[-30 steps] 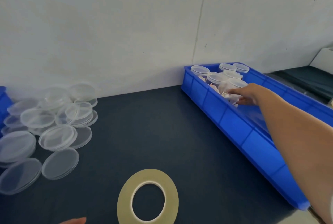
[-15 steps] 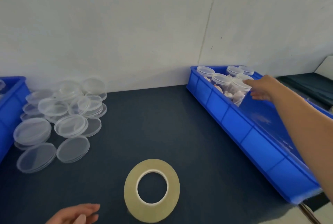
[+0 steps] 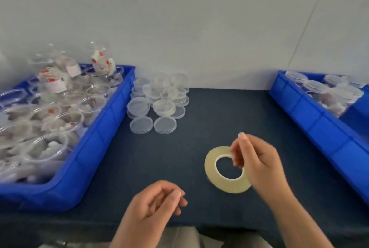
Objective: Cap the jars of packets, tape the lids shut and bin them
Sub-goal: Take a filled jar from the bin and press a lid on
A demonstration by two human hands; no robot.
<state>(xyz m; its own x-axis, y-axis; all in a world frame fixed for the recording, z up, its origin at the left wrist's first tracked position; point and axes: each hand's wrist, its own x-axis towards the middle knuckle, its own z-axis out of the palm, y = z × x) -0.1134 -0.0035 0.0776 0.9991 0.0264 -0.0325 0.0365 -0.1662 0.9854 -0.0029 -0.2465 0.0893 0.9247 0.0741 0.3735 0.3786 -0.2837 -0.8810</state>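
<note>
Jars (image 3: 60,124) sit open in the left bin (image 3: 95,148). They look light, thin and slippery, so hold one round its side. Lids (image 3: 159,98) lie beside it. Tape (image 3: 225,186) lies on the counter (image 3: 219,112). Left hand (image 3: 151,208) and right hand (image 3: 257,164): each grip loose, empty.

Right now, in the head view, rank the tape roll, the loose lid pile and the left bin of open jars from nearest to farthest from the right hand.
1. Tape roll: partly under the right hand, near the front.
2. Lid pile: farther back, to the left, by the wall.
3. Left bin: far left side, beyond the lids.
</note>
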